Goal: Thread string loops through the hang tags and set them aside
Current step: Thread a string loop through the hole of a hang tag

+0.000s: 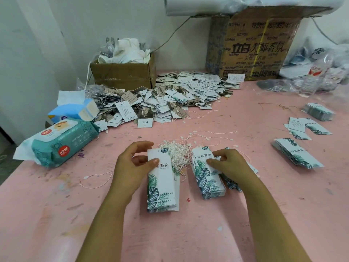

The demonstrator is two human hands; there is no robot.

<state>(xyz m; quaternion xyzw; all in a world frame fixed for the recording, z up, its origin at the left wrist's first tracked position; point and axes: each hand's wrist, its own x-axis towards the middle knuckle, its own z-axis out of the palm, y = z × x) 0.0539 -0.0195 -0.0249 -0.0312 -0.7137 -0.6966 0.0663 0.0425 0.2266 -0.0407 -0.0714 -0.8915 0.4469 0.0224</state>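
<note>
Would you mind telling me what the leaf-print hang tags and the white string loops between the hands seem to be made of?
The hang tags look like thin printed card, smooth: flat and crisp-edged in the left hand. The string loops look like thin white cord with small end tabs, perhaps plastic.

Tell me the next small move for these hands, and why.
Probably the right hand should let go of the tag stack and pinch one loop from the string tangle. The left hand already grips a few hang tags, neither hand holds a string, and the tangle lies right between them.
</note>
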